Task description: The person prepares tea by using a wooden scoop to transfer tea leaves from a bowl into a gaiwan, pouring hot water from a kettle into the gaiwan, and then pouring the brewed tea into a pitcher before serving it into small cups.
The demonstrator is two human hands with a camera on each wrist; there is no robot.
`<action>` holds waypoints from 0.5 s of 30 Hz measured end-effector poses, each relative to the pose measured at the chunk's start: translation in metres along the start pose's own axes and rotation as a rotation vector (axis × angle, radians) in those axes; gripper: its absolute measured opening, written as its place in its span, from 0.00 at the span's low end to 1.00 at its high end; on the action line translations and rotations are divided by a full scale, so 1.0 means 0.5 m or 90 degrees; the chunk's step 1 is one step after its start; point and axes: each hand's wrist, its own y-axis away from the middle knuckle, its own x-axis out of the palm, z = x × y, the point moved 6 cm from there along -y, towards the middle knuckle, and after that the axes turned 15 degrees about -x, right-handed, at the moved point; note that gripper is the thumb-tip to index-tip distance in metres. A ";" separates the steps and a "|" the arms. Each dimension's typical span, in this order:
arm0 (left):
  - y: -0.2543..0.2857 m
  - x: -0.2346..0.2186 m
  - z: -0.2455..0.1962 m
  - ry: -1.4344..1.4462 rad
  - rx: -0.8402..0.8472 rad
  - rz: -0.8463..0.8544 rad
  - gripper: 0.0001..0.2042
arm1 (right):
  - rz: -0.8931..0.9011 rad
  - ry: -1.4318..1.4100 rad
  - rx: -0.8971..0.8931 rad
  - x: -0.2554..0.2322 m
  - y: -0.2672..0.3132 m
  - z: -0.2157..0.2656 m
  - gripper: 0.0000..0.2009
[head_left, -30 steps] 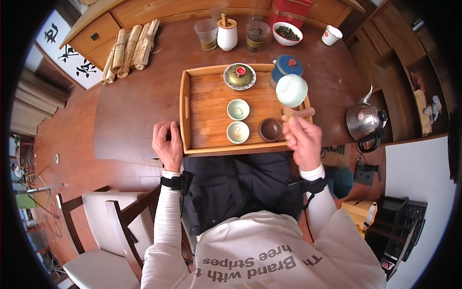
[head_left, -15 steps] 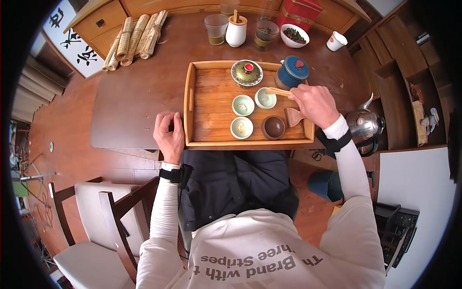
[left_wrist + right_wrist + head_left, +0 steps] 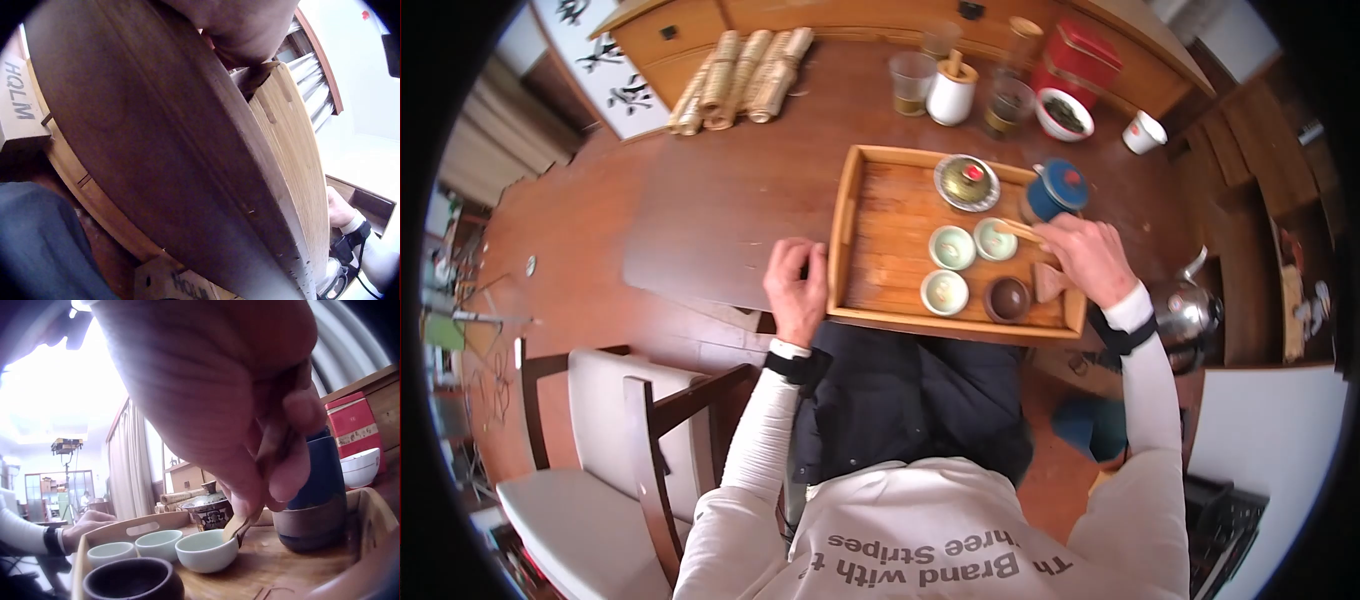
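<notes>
My right hand [image 3: 1088, 258] grips wooden tea tongs [image 3: 1022, 231], their tips at the rim of a pale green teacup [image 3: 207, 551] standing on the wooden tray [image 3: 890, 275]. Two matching cups, one behind [image 3: 951, 247] and one in front [image 3: 944, 293], stand to its left. Beside the front one is a dark brown cup [image 3: 1006, 300], and a brown fan-shaped piece [image 3: 1049, 281] lies under my right hand. At the tray's left side, my left hand [image 3: 796, 290] rests by the table edge with loosely curled fingers, holding nothing.
A lidded gaiwan [image 3: 966, 184] and a blue lidded pot [image 3: 1055, 190] stand at the tray's back. Behind are glasses, a white jar [image 3: 951, 97], a bowl of tea leaves [image 3: 1064, 115] and bamboo scrolls [image 3: 740, 80]. A steel kettle [image 3: 1185, 305] sits to the right.
The green cup, raised over the tray's right side a second ago, came down beside the other two cups and stays there with the tongs at its rim. The head view has shifted.
</notes>
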 end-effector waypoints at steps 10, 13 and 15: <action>-0.001 -0.002 -0.003 -0.020 -0.025 -0.001 0.04 | -0.002 -0.004 0.055 -0.002 -0.006 0.000 0.06; -0.004 -0.003 0.004 -0.016 -0.008 0.002 0.04 | -0.047 -0.018 0.068 -0.015 0.001 -0.008 0.05; 0.000 0.000 0.004 -0.015 0.000 0.008 0.03 | -0.088 -0.038 0.090 -0.043 0.023 -0.009 0.05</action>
